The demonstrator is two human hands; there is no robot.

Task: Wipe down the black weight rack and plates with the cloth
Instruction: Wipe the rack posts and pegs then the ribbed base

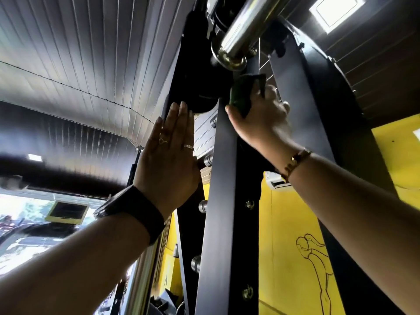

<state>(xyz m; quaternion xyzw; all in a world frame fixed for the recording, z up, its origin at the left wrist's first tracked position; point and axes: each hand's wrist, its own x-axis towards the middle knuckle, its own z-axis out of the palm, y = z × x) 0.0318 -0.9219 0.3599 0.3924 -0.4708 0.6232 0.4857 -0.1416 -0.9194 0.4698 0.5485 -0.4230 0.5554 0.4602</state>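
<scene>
Both of your hands are working high on the black weight rack (223,212). Your left hand (169,160) is lying flat, fingers straight, against the frame member to the left of the upright, apparently bracing you while you are reaching overhead. Your right hand (261,121) is gripping the green cloth (239,94) and pressing it to the rack just above its knuckles, below the chrome bar (245,28). Judging by this, you are wiping the upper frame. Plates are not plainly showing.
</scene>
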